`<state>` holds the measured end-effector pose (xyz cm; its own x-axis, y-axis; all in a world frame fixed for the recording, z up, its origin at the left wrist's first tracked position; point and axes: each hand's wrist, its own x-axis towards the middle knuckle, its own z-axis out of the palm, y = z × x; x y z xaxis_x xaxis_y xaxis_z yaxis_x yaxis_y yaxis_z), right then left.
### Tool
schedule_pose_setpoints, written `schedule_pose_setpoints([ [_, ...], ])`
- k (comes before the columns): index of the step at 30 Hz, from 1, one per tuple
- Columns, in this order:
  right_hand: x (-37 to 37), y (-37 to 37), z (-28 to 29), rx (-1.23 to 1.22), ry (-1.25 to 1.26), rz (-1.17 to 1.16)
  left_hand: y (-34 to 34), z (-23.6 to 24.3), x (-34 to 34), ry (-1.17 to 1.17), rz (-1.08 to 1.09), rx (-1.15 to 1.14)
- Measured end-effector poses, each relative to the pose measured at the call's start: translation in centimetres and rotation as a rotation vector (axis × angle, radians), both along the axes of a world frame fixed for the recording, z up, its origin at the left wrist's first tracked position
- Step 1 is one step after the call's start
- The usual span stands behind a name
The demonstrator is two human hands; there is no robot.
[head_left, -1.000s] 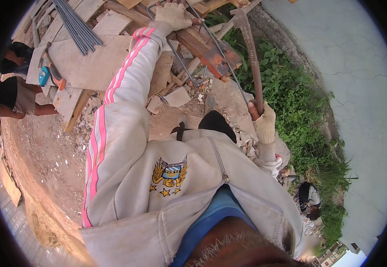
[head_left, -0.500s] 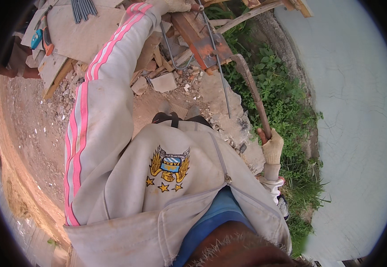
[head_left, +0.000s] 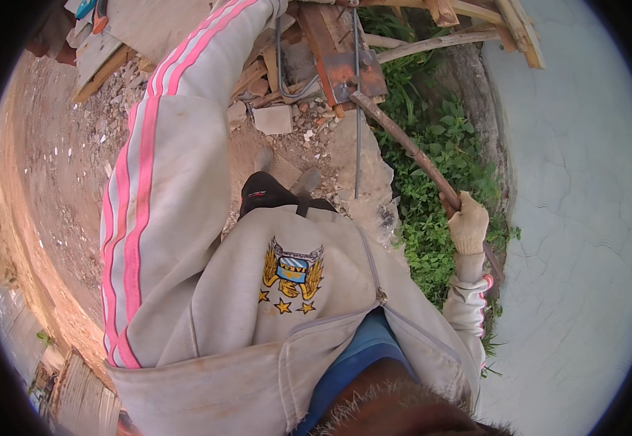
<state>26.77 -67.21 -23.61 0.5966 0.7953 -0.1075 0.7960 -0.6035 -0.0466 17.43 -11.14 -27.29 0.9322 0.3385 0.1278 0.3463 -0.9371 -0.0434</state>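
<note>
My right hand [head_left: 469,224], in a cream knitted glove, is closed around a long rusty metal lever [head_left: 412,147]. The lever's far end meets a rusty steel plate [head_left: 359,78] with upright pins, fixed on a wooden beam [head_left: 327,45]. Across the plate runs a thin grey steel rod [head_left: 358,149], its near end sticking out towards me. Left of the plate is a rod bent into a hook [head_left: 301,93]. My left arm [head_left: 199,54] reaches forward to the beam's far part; the upper edge cuts off that hand and hides its fingers.
Broken concrete and rubble [head_left: 272,120] lie by my feet. Green plants [head_left: 432,138] grow along a pale wall [head_left: 577,218] at the right. Timber pieces [head_left: 468,11] jut in at the top right. Boards [head_left: 138,29] lie at the far left, with an orange-handled tool [head_left: 100,18].
The lever has swung outward to the right with my right hand, its far end shifting left along the plate. The view has tilted, so my left hand has slipped mostly out of the top.
</note>
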Motion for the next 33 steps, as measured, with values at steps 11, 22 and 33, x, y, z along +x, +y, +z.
schedule_pose_setpoints([
  [11,1.4,1.0,-0.5,-0.027,0.029,0.012,-0.4,0.4,0.1,0.050,0.034,0.007],
  [22,2.7,-4.9,-1.5,-0.079,0.000,-0.065,0.6,-0.8,0.5,0.065,0.041,0.015],
  [33,-0.3,-17.7,-5.7,-0.016,-0.235,-0.489,-0.6,0.7,0.4,0.109,0.042,-0.050],
])
